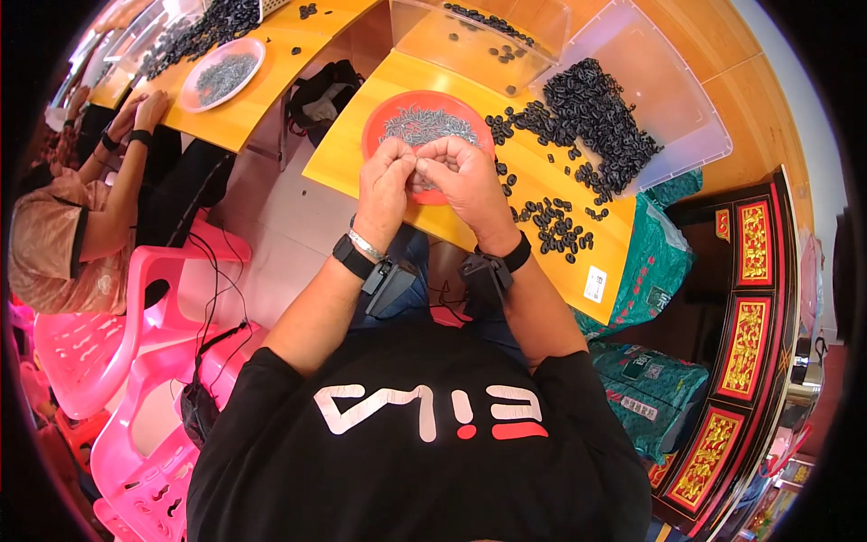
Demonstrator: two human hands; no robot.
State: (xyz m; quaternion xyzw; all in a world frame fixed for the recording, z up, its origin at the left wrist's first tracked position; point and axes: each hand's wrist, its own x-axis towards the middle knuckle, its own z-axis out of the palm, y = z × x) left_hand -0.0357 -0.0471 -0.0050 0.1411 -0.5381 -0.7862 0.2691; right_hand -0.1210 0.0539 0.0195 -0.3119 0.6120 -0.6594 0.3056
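Over the near part of a red plastic bowl (373, 125), my left hand (388, 181) and my right hand (462, 181) meet with thumbs and forefingers pinched together. What sits between the fingertips is too small and covered to make out. Many small grey metal pins or screws (429, 125) lie in the bowl. Small black ring-like plastic pieces (555, 224) are scattered on the yellow table (348, 149) to the right of my right hand. A larger heap of black pieces (601, 113) spills from a tipped clear plastic bin (691, 113).
Another clear bin (424, 41) stands behind the bowl. Green woven sacks (655, 262) rest at the table's right side, by a carved red-and-gold cabinet (745, 352). Pink plastic chairs (135, 352) are at left. A person (72, 226) sits at another yellow table with a pink bowl (190, 95).
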